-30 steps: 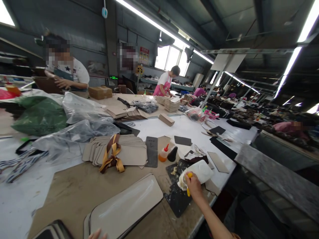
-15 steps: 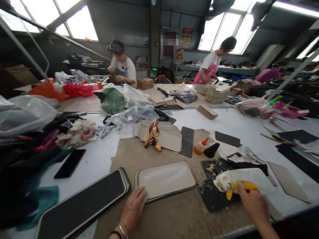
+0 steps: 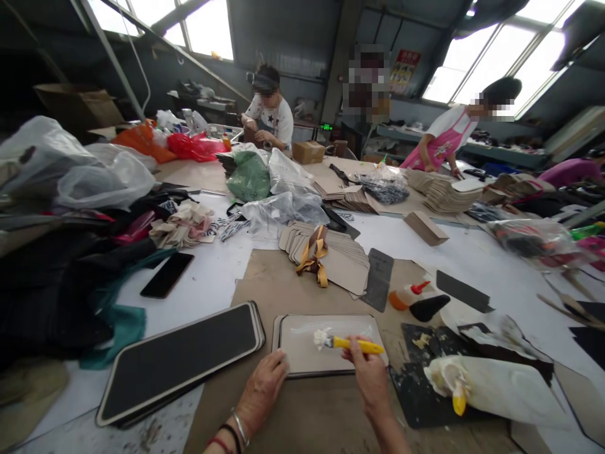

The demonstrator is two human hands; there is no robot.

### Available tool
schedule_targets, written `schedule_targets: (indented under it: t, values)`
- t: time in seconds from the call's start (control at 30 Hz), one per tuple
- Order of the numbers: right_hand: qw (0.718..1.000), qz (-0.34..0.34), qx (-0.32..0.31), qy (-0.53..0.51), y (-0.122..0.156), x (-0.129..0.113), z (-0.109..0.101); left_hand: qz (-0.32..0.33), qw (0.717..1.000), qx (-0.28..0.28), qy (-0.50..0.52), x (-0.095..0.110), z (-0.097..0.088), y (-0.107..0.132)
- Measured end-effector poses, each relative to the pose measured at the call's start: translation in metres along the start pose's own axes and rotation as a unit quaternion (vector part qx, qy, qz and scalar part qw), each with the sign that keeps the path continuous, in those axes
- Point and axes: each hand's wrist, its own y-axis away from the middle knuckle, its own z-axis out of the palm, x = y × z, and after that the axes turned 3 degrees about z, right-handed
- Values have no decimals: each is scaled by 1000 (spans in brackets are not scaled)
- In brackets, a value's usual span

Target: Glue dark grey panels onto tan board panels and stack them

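Observation:
My right hand (image 3: 369,372) grips a yellow-handled glue brush (image 3: 354,344), its white-clotted tip just above a rounded beige board panel (image 3: 302,348) with a glossy surface. My left hand (image 3: 261,394) lies flat against the panel's left edge, touching it. To the right, a white glue-smeared tub (image 3: 501,392) lies on a black mat (image 3: 416,403), with a yellow tool (image 3: 458,398) stuck in its white glue. Another rounded panel with a black face (image 3: 177,362) lies left of my left hand.
Stacked board pieces tied with ribbon (image 3: 331,261) and an orange-and-white glue bottle (image 3: 406,296) stand ahead. Dark fabrics (image 3: 61,296), a phone (image 3: 166,275) and plastic bags (image 3: 99,170) lie left. Co-workers (image 3: 267,110) (image 3: 447,135) stand at the far side.
My view has swung left. My right hand has moved from the white tub to above the panel, holding the brush, and my left hand has come onto the panel's edge.

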Motion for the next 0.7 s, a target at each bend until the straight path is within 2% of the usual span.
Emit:
schedule_targets:
  t: [0.07, 0.13, 0.2, 0.27, 0.37, 0.6, 0.7]
  values:
    - [998, 13, -51, -34, 2, 0, 38, -2, 1000, -7, 3, 1, -1, -1]
    - [996, 19, -74, -47, 3, 4, 63, -8, 1000, -16, 1, 1, 0, 0]
    - [995, 21, -88, -45, 2, 10, 76, -11, 1000, -21, -5, 1, 3, 2]
    - [995, 20, -91, -35, -1, 14, 77, -9, 1000, -21, -9, 0, 6, 4]
    - [998, 9, -61, -2, -11, 18, 57, 0, 1000, -11, -11, -1, 8, 5]
    - [987, 20, 83, 136, -55, 25, -36, 23, 1000, -2, -15, -4, 4, 3]
    - [977, 9, 117, 178, -67, 31, -66, 29, 999, -8, -23, -4, 5, 4]
